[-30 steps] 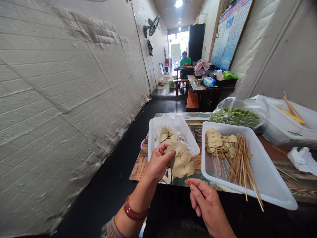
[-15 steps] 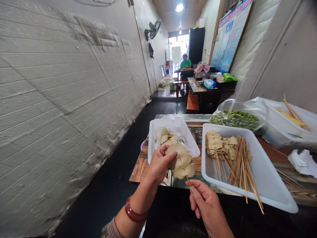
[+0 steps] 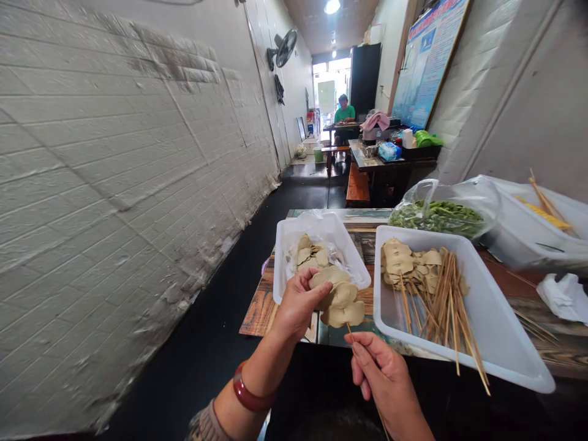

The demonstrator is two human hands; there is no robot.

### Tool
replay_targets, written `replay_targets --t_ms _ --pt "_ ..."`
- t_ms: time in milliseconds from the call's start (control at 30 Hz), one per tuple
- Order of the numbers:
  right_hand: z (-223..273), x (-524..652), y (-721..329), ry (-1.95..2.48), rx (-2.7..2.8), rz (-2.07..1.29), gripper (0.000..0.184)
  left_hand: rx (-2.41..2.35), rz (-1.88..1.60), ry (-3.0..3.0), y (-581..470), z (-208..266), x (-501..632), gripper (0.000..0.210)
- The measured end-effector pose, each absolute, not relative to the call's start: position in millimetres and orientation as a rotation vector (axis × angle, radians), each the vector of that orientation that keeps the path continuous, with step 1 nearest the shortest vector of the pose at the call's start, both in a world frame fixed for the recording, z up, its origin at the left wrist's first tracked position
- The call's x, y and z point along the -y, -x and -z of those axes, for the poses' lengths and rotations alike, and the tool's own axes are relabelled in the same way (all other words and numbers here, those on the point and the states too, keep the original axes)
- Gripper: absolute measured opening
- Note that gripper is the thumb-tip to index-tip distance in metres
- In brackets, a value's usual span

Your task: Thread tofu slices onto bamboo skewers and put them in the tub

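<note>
Beige slices [image 3: 345, 313] on wooden skewer [image 3: 350, 332], axis slanting away-left | left hand [image 3: 297, 301]: pinching slices' far end | right hand [image 3: 380, 369]: pinching skewer below slices

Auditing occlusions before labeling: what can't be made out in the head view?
Head view, now:
Skewer, upper tip: hidden by pale slices or left hand.
Skewer, middle: covered by right hand.
Skewer, lower end: cut off by bottom edge.
Poster, small print: too small to read.
</note>
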State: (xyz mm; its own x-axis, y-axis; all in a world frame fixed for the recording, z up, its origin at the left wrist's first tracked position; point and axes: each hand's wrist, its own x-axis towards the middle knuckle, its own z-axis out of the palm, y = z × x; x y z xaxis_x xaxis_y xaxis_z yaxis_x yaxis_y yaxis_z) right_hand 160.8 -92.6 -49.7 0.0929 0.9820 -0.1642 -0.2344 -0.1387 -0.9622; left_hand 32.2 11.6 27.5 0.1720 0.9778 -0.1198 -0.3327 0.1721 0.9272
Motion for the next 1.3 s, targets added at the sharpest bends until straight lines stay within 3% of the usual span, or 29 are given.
replay_targets --t_ms 800,1300 --pt "57.8 92.2 -168.3 1.203 0.966 -1.277 0.044 -0.852 -1.044 -0.837 -32.0 -27.6 -14.2 0.030" --pt "58.3 92.6 -166.9 1.200 1.018 -1.267 0.062 -0.813 -1.093 -0.721 -31.5 -26.3 -14.5 0.031"
